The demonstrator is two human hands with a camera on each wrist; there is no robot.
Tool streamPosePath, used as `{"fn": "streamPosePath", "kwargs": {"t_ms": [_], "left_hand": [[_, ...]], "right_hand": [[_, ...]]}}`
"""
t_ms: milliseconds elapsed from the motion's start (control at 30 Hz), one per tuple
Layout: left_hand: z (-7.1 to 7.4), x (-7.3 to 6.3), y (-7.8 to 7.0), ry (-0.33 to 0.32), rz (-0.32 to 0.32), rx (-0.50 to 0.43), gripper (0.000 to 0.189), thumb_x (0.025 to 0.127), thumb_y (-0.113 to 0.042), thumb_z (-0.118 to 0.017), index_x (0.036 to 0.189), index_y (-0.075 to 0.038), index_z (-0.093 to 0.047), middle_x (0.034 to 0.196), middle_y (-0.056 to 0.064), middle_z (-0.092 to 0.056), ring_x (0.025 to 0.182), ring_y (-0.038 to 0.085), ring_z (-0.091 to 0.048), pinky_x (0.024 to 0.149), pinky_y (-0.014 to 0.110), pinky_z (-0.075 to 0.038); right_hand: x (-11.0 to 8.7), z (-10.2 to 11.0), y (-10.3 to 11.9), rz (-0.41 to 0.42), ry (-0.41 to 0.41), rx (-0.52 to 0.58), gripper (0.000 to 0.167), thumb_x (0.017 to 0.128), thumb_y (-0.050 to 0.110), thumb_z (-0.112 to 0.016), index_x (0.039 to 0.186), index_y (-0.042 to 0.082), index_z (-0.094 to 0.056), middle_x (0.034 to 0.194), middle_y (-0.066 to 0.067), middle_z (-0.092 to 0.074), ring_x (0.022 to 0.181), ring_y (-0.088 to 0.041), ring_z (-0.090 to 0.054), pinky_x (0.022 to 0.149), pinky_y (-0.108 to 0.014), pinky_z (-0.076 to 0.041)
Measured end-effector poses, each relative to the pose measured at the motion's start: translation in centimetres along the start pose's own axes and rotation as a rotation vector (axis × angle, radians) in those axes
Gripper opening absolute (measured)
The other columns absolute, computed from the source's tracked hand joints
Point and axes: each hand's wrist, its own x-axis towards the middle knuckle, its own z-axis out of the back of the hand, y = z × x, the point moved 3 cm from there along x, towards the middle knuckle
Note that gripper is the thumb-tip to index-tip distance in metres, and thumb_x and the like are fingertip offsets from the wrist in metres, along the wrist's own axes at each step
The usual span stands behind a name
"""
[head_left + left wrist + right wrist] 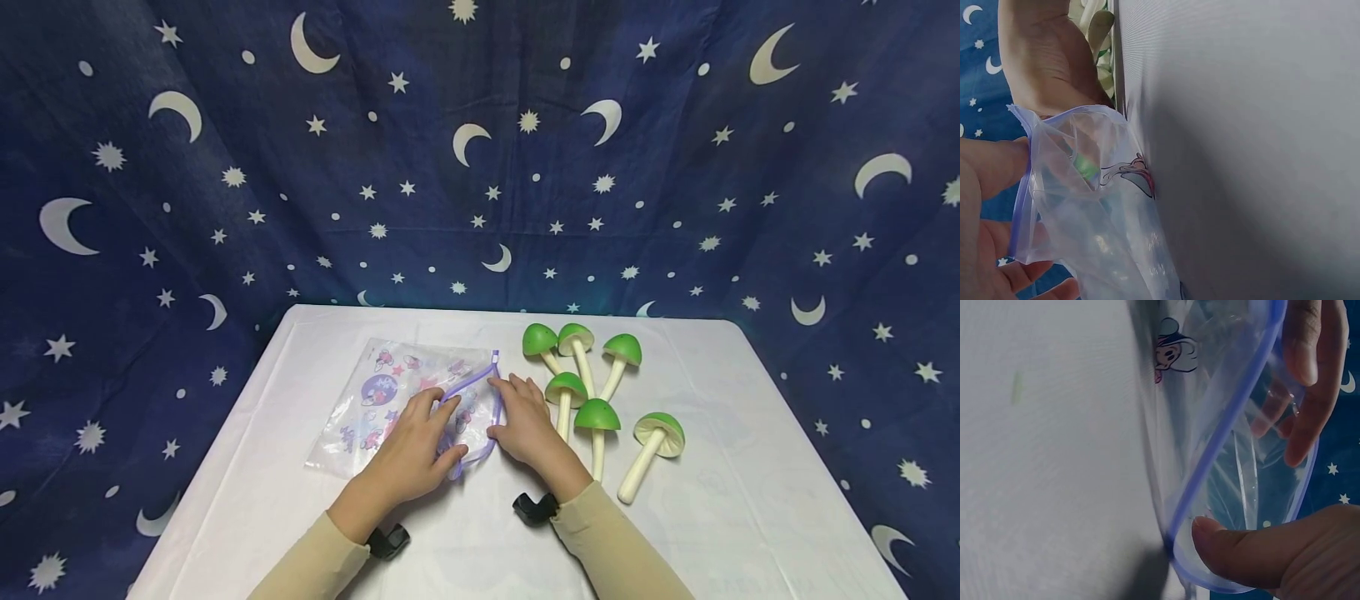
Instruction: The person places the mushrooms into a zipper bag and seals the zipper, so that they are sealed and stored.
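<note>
A clear zip bag with pink and purple printed figures lies on the white table, its purple-edged mouth spread apart on the right side. My left hand is over the bag at the mouth; its thumb and fingers hold the raised purple lip. From the right, my right hand reaches to the mouth with fingers spread. Its thumb touches the lip, and its index fingertip is at the edge; the right wrist view hides its other fingers.
To the right of my right hand lie several toy mushrooms with green caps and cream stems, including one mushroom near the hand and a separate mushroom farther right. A dark blue curtain with moons and stars hangs behind the table.
</note>
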Motion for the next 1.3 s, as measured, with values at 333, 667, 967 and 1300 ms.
{"fn": "streamPosePath", "kwargs": {"t_ms": [333, 667, 967, 1300], "left_hand": [[-0.3, 0.0, 0.1, 0.001, 0.000, 0.015, 0.075, 0.094, -0.038, -0.081, 0.153, -0.001, -0.055, 0.150, 0.020, -0.050, 0.140, 0.039, -0.052, 0.118, 0.054, -0.048], [-0.1, 0.2, 0.0, 0.005, 0.005, -0.010, 0.076, 0.093, -0.037, -0.082, 0.153, 0.000, -0.055, 0.149, 0.022, -0.050, 0.140, 0.039, -0.052, 0.119, 0.054, -0.047], [-0.1, 0.1, 0.0, 0.007, 0.013, -0.019, 0.076, 0.093, -0.037, -0.082, 0.153, 0.000, -0.055, 0.148, 0.021, -0.049, 0.138, 0.038, -0.053, 0.118, 0.054, -0.047], [-0.2, 0.1, 0.0, 0.021, 0.027, -0.036, 0.075, 0.094, -0.036, -0.081, 0.154, -0.001, -0.054, 0.149, 0.021, -0.049, 0.139, 0.038, -0.052, 0.118, 0.054, -0.047]], "right_hand": [[-0.8, 1.4, 0.6, 0.028, -0.007, 0.046, 0.084, 0.083, 0.014, -0.090, 0.158, 0.019, -0.052, 0.170, -0.025, -0.039, 0.160, -0.053, -0.029, 0.129, -0.069, -0.027], [-1.8, 3.3, 1.6, 0.048, -0.005, 0.097, 0.086, 0.084, 0.010, -0.090, 0.159, 0.020, -0.051, 0.170, -0.022, -0.040, 0.156, -0.049, -0.040, 0.124, -0.065, -0.038], [-2.3, 5.1, 1.8, 0.057, -0.054, 0.149, 0.086, 0.083, 0.007, -0.090, 0.158, 0.018, -0.051, 0.169, -0.020, -0.043, 0.153, -0.044, -0.046, 0.123, -0.062, -0.042], [-2.4, 7.3, 0.7, -0.013, -0.074, 0.258, 0.086, 0.088, 0.005, -0.085, 0.162, 0.022, -0.046, 0.169, -0.014, -0.044, 0.150, -0.045, -0.051, 0.119, -0.063, -0.046]]}}
